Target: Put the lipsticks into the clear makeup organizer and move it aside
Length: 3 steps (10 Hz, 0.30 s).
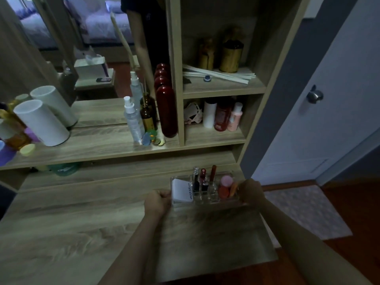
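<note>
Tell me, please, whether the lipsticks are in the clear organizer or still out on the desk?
In: three lipsticks stand upright in the clear organizer slots.

Organizer: clear makeup organizer (216,199), upright, near the desk's (82,212) back right corner.
Lipsticks: lipsticks (202,181) stand upright in its middle slots, caps up.

Bedroom, vanity mirror (61,48), reflected bed (107,23)
</note>
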Motion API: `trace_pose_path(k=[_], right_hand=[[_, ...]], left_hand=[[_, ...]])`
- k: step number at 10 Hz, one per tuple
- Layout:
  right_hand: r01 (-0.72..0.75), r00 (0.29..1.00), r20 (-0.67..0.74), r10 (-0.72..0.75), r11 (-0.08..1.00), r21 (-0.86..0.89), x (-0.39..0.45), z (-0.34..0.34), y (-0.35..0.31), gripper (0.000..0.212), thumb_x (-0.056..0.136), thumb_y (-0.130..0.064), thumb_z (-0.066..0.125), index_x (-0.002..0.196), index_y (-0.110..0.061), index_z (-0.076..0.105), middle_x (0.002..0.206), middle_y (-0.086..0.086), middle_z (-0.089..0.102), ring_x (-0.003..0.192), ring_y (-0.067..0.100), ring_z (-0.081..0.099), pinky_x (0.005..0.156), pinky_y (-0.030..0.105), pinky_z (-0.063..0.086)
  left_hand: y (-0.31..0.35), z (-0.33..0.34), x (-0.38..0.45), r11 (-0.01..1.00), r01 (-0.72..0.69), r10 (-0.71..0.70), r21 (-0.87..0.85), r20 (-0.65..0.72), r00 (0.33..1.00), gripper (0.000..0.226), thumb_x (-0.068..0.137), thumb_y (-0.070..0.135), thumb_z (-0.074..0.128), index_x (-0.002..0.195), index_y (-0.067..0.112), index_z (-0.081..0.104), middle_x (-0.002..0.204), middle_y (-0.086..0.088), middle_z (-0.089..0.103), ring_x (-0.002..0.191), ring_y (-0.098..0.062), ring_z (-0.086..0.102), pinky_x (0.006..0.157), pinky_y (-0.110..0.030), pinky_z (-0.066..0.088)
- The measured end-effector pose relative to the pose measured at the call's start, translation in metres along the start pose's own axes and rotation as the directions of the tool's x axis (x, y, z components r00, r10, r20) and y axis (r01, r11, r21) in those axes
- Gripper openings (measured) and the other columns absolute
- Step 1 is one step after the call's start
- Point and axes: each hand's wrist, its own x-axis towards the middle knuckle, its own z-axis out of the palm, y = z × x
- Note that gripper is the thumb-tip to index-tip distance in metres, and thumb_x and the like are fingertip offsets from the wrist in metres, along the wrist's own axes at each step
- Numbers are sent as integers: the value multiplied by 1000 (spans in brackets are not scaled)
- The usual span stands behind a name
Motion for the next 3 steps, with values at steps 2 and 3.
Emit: trace_pose_path(k=[2, 3], right_hand=[[-107, 992, 72, 100, 988, 109, 3, 1, 14, 22, 93, -18, 59, 104, -1, 65, 104, 17, 72, 96, 25, 70, 79, 23, 50], [-270, 953, 202, 225, 933, 237, 5, 2, 18, 26, 88, -5, 58, 112, 4, 65, 113, 24, 69, 105, 35, 67, 81, 30, 54]], left_hand=[[14, 5, -6, 988, -75, 72, 134, 31, 997, 21, 81, 4, 66, 68, 18, 75, 78, -12, 73, 76, -18, 65, 72, -30, 50], [27, -5, -7, 945, -114, 93, 307, 82, 992, 12, 81, 10, 67, 86, 11, 78, 88, -14, 76, 82, -17, 67, 69, -26, 45]])
